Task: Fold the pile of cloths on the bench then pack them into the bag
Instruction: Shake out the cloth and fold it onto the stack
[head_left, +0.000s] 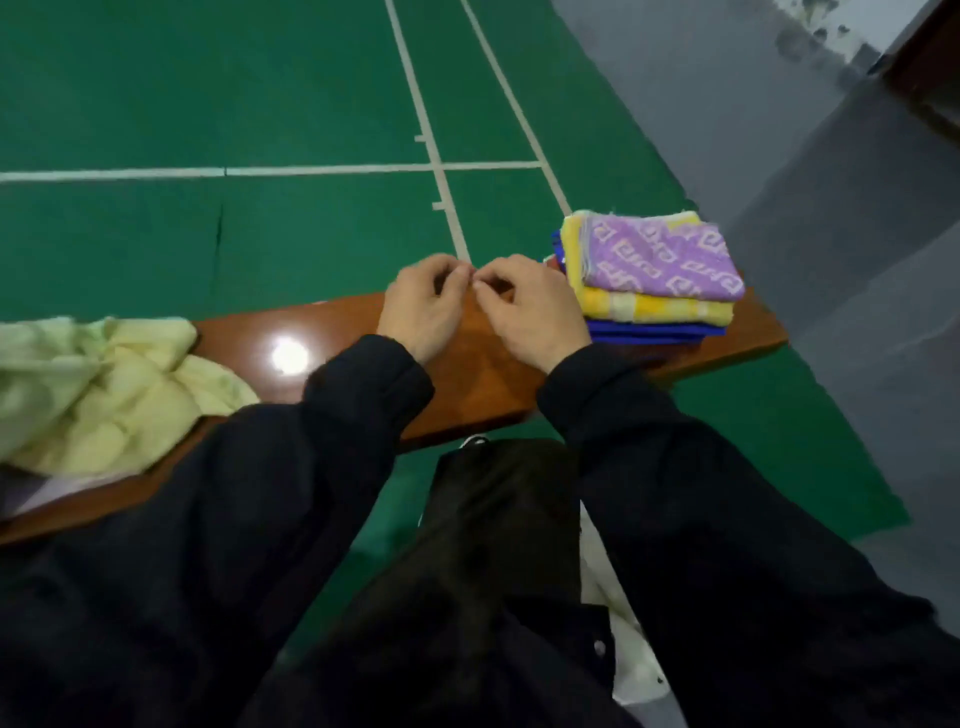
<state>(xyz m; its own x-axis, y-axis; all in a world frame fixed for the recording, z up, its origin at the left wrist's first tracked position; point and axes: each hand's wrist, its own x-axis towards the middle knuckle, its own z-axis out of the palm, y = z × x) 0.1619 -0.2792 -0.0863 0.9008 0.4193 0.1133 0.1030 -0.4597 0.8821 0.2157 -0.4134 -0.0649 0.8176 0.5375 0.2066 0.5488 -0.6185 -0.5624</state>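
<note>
A neat stack of folded cloths sits at the right end of the wooden bench (343, 322): a purple patterned cloth (665, 257) on top, a yellow striped one (654, 307) under it, and blue ones (660, 332) at the bottom. A crumpled pale green cloth (98, 389) lies at the left end. My left hand (423, 306) and my right hand (530, 312) hover close together over the middle of the bench. Their fingers are loosely curled and the fingertips nearly meet, with nothing visible in them. My right hand is just left of the stack.
A dark fabric item (498, 499) with a white cord lies below the bench's near edge, between my sleeves. Something pale (623, 623) shows beside it at the lower right. Green court floor (260, 104) with white lines lies beyond the bench, and grey floor (857, 260) to the right.
</note>
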